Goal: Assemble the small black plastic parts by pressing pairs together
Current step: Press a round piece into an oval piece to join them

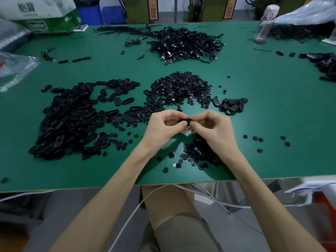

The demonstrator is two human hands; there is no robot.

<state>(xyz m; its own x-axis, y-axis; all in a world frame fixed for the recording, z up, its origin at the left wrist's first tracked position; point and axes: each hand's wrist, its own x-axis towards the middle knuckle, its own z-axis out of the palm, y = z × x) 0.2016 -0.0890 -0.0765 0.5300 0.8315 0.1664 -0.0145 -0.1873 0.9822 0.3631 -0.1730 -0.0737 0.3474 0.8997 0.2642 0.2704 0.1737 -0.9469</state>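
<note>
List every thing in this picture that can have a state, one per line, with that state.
left hand, pinching the black part.
right hand, pinching the same part.
black part, held above the table between both hands.
oval shells, loose heap lying on the table.
round parts, loose heap.
cables, tangled pile.
bottle, upright.

Green table (263, 110) bearing a green-and-white carton (49, 17) at far left, clear plastic bag (14, 68) nearer on that side, tangled black cable heap (187, 44) far middle, clear bottle (266, 24) standing far right. Blue bins (101, 12) behind.
</note>
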